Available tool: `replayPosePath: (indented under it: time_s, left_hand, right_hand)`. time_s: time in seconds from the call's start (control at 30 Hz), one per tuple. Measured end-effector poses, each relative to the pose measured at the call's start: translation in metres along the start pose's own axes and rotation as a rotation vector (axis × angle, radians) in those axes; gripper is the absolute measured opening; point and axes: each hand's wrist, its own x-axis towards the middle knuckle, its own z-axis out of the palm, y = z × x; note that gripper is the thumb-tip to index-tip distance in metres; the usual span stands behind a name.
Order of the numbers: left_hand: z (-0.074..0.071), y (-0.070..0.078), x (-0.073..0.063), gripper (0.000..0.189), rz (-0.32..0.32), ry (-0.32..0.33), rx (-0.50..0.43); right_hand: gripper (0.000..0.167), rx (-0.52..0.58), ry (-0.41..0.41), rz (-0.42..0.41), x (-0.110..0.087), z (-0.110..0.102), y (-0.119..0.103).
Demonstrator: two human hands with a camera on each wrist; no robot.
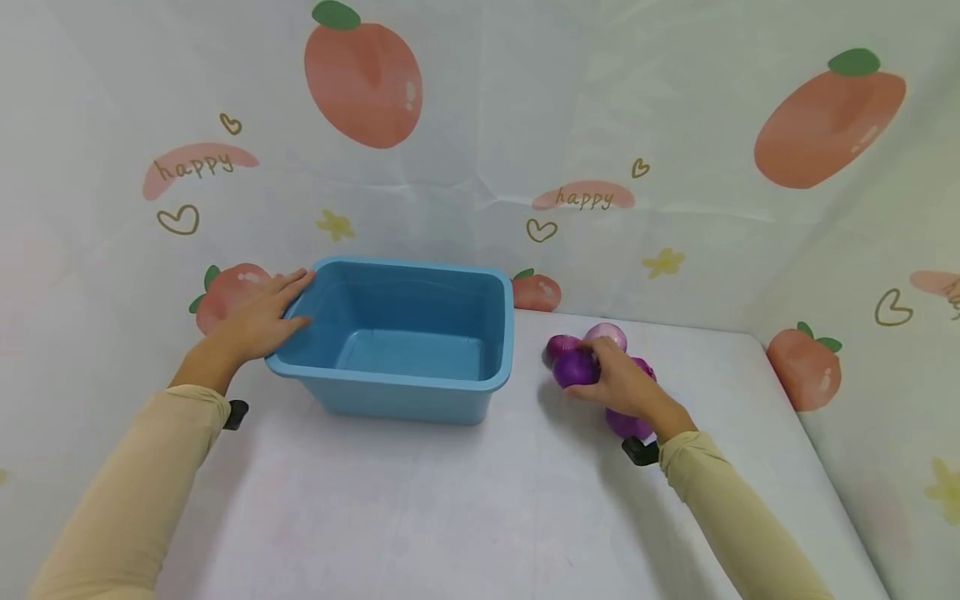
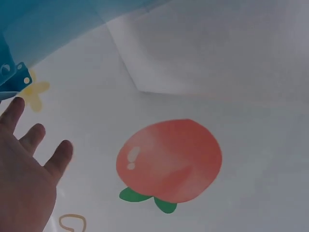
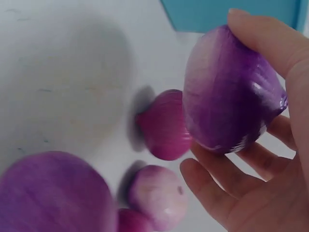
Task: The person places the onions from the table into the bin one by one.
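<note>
A blue plastic tub (image 1: 405, 396) stands at the left of the white table. My left hand (image 1: 262, 321) rests on its left rim with the fingers fairly straight; in the left wrist view the left hand (image 2: 29, 169) shows spread fingertips below the tub's edge (image 2: 58, 29). My right hand (image 1: 626, 379) grips a dark purple onion (image 1: 576, 368), thumb on one side and fingers on the other. In the right wrist view that onion (image 3: 229, 92) appears raised above a magenta onion (image 3: 168, 125) and a pale onion (image 3: 159, 195). A large purple onion (image 3: 55, 195) lies nearer the wrist camera.
More onions lie around and under the right hand, among them a pale one (image 1: 606, 335) behind it and a purple one (image 1: 628, 423) below the wrist. A white cloth backdrop (image 1: 465, 125) printed with fruit rises behind the table (image 1: 420, 508).
</note>
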Motion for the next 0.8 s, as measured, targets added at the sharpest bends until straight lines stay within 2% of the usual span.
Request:
replayPosePath:
  time_s: [0.17,0.4,0.57,0.8]
  left_hand:
    - [0.000,-0.001,0.002,0.078,-0.011,-0.022,-0.057]
    - [0.000,-0.001,0.002,0.079,-0.013,-0.008,-0.117]
    - [0.001,-0.003,0.003,0.079,-0.030,-0.004,-0.136]
    - [0.005,-0.007,0.002,0.079,-0.038,0.000,-0.131]
  right_hand:
    - [0.077,0.042,0.027,-0.022,0.004,-0.012,-0.009]
    - [0.076,0.107,0.055,-0.052,0.012,-0.035,-0.031]
    - [0.070,0.145,0.077,-0.074,0.024,-0.048,-0.048]
    - [0.070,0.209,0.043,-0.138,0.049,-0.056,-0.086]
